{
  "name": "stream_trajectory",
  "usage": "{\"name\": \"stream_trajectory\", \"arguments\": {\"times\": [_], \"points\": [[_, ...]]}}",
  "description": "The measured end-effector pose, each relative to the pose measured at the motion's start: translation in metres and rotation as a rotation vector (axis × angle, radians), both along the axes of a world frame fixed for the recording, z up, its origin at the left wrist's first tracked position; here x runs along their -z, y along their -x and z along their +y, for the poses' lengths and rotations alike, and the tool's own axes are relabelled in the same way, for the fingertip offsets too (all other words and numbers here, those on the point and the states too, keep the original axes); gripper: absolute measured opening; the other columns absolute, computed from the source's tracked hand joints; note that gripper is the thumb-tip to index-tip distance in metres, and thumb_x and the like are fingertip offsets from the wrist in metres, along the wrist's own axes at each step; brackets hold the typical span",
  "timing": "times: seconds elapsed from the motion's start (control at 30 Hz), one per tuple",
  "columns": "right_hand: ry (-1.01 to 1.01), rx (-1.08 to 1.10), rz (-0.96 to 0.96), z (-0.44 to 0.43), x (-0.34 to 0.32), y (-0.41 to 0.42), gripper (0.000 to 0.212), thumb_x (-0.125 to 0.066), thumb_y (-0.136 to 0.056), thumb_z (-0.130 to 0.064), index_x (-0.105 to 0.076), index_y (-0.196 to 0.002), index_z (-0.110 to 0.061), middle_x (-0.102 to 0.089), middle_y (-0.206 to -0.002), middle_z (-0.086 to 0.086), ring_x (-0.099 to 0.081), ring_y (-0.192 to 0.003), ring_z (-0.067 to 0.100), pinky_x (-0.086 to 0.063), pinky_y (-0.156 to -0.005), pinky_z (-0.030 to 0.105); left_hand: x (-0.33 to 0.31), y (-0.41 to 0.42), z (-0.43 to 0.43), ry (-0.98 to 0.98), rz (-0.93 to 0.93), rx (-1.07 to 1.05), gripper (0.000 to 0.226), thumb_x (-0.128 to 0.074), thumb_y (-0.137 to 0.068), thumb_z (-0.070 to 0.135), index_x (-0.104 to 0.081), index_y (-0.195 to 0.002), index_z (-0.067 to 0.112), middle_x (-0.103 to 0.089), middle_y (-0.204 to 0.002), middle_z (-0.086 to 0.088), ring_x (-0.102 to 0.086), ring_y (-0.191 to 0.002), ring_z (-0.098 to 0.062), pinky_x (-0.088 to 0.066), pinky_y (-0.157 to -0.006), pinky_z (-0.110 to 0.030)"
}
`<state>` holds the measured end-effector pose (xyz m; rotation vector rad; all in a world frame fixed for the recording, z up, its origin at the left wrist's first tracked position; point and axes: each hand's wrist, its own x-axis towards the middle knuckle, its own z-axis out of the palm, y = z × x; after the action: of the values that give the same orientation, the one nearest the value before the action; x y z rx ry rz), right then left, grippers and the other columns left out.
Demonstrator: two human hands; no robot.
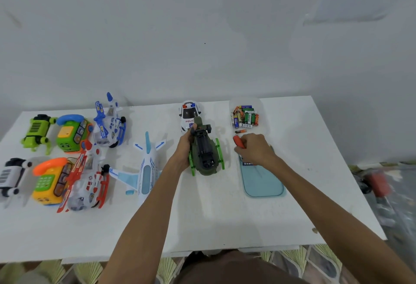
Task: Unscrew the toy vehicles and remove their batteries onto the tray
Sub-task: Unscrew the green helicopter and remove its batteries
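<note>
In the middle of the frame the green helicopter (203,153) lies belly up on the white table (225,216). The left hand (184,148) grips its left side, with the fingers curled round the body. The dark compartment on its underside looks open, but I cannot tell if batteries are inside.

Just right of it, the right hand (255,148) is closed round the orange screwdriver (239,141), above the upper end of the blue tray (263,184). Some small things lie on the tray beside this hand, too blurred to name. The lower part of the tray is bare.

In the upper right part of the table a clear container (233,108) holds many batteries (246,116), and one loose battery (240,131) lies on the table just below it.

My judgement is that the task is in an early or middle stage, with the green helicopter being the toy in work. The police car (188,112) behind it, the white airplane (146,166), the blue helicopter (110,124), the red helicopter (87,184) and the other toys at the left of the frame stand apart from both hands. Whether they have been emptied is not visible.
</note>
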<state>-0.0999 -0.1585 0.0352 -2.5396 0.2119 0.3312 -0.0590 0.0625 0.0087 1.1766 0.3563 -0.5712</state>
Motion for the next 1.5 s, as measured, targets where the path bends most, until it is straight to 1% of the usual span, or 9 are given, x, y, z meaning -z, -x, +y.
{"name": "stream_trajectory", "arguments": {"times": [0.17,0.37,0.6,0.77,0.93,1.13,1.3,1.4,1.5], "points": [[0.047,-0.02,-0.118,0.029,0.01,-0.007,0.037,-0.075,-0.088,-0.033,-0.06,-0.106,-0.005,-0.061,-0.099,0.011,-0.059,-0.09,0.026,-0.054,-0.078,0.038,0.001,0.0,-0.001,-0.023,-0.028,-0.012,0.062,-0.05,-0.102,0.052,-0.059,-0.138,0.002,-0.074,-0.091,-0.011,-0.073,-0.078,-0.024,-0.061,-0.07,-0.035],[0.174,-0.09,-0.156,0.042,0.023,-0.003,0.028,-0.069,-0.093,-0.023,-0.053,-0.108,-0.005,-0.063,-0.106,0.015,-0.059,-0.09,0.028,-0.045,-0.07,0.034,0.004,-0.002,-0.001,-0.017,-0.019,-0.021,0.064,-0.053,-0.1,0.054,-0.06,-0.138,0.003,-0.074,-0.094,-0.012,-0.072,-0.081,-0.027,-0.059,-0.076,-0.038],[0.134,0.043,-0.389,0.014,-0.008,-0.031,0.018,-0.055,-0.1,-0.015,-0.068,-0.092,-0.006,-0.068,-0.082,0.008,-0.061,-0.072,0.021,-0.047,-0.063,0.03,0.003,-0.002,0.0,0.017,-0.013,-0.016,0.057,-0.051,-0.102,0.051,-0.062,-0.132,0.004,-0.073,-0.087,-0.009,-0.072,-0.076,-0.025,-0.06,-0.069,-0.035],[0.283,-0.016,-0.197,-0.019,-0.002,-0.071,0.03,-0.044,-0.088,0.009,-0.066,-0.106,0.0,-0.065,-0.103,0.016,-0.059,-0.083,0.026,-0.047,-0.07,0.033,0.003,-0.002,-0.001,0.01,-0.007,-0.011,0.056,-0.053,-0.102,0.051,-0.062,-0.131,0.005,-0.073,-0.088,-0.01,-0.072,-0.078,-0.026,-0.06,-0.07,-0.036],[0.39,-0.129,-0.135,-0.029,0.017,-0.082,0.028,-0.055,-0.092,0.003,-0.062,-0.118,-0.005,-0.059,-0.113,0.016,-0.06,-0.097,0.03,-0.043,-0.071,0.03,0.002,-0.003,0.0,0.009,-0.027,-0.001,0.054,-0.053,-0.102,0.051,-0.062,-0.127,0.004,-0.073,-0.087,-0.01,-0.072,-0.079,-0.027,-0.06,-0.072,-0.037],[0.449,-0.18,-0.142,-0.03,0.026,-0.086,0.018,-0.062,-0.092,-0.004,-0.066,-0.11,-0.003,-0.06,-0.114,0.015,-0.061,-0.1,0.03,-0.043,-0.071,0.031,0.0,-0.001,-0.001,0.021,-0.035,-0.001,0.049,-0.051,-0.103,0.048,-0.064,-0.124,0.005,-0.073,-0.082,-0.008,-0.072,-0.073,-0.024,-0.06,-0.066,-0.034],[0.162,0.008,-0.288,-0.032,0.01,-0.084,0.018,-0.059,-0.097,-0.02,-0.066,-0.103,-0.004,-0.068,-0.09,0.014,-0.064,-0.087,0.031,-0.052,-0.07,0.035,0.0,-0.002,0.0,0.018,-0.042,0.001,0.046,-0.051,-0.103,0.049,-0.066,-0.115,0.007,-0.073,-0.084,-0.01,-0.072,-0.076,-0.026,-0.06,-0.07,-0.036],[-0.18,0.11,-0.362,-0.014,-0.008,-0.063,0.021,-0.063,-0.092,-0.016,-0.064,-0.113,-0.018,-0.07,-0.078,0.006,-0.064,-0.08,0.023,-0.056,-0.076,0.03,0.001,-0.002,0.0,0.023,-0.041,-0.003,0.045,-0.05,-0.103,0.048,-0.065,-0.116,0.007,-0.072,-0.083,-0.009,-0.072,-0.074,-0.025,-0.06,-0.068,-0.035],[-0.577,0.152,-0.304,0.011,-0.027,-0.04,0.018,-0.069,-0.09,-0.01,-0.069,-0.107,-0.016,-0.073,-0.076,0.008,-0.073,-0.074,0.013,-0.061,-0.077,0.028,0.001,-0.002,-0.001,0.016,-0.041,-0.008,0.046,-0.051,-0.103,0.048,-0.065,-0.118,0.007,-0.072,-0.084,-0.009,-0.071,-0.075,-0.024,-0.06,-0.068,-0.034]]}}
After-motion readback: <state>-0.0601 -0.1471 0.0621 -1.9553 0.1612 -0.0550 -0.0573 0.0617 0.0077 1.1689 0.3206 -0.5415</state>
